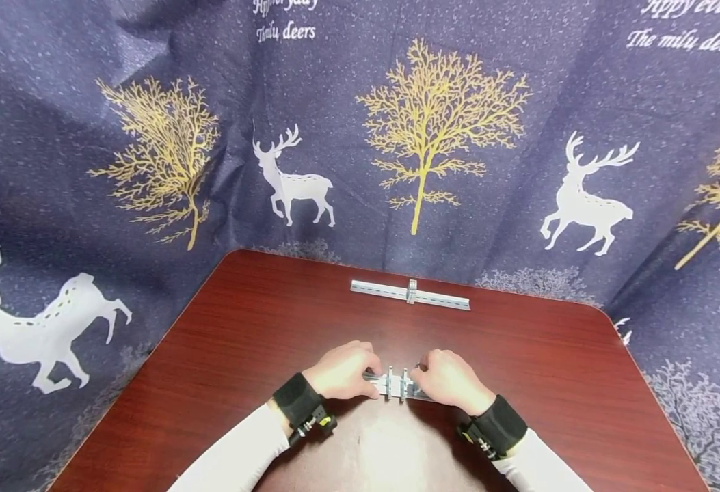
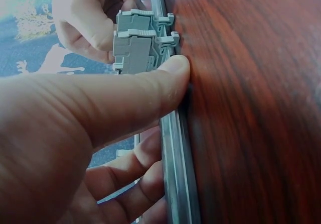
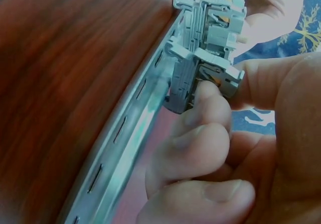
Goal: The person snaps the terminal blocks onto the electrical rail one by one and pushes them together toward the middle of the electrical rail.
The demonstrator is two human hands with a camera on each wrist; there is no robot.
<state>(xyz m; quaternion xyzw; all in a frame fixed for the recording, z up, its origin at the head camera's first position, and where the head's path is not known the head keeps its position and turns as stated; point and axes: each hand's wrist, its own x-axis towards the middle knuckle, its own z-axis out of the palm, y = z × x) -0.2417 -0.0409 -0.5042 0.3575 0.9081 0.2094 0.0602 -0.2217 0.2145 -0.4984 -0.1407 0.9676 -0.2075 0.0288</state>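
Note:
A slotted metal DIN rail [image 3: 120, 133] lies along the table in front of me. My left hand [image 1: 344, 372] grips its left part, thumb on the near edge and fingers on the far side. Two grey terminal blocks [image 2: 134, 50] stand on the rail between my hands, with a small gap between them. My right hand [image 1: 452, 379] pinches another grey terminal block [image 3: 218, 68] between thumb and fingertips at the rail, right of those two. I cannot tell whether its foot is clipped on.
Farther back on the red-brown wooden table [image 1: 273, 307] lies a second DIN rail [image 1: 375, 290], with a small cluster of grey terminal blocks [image 1: 411, 292] at its middle. A dark blue curtain [image 1: 347, 102] with deer and trees hangs behind the table.

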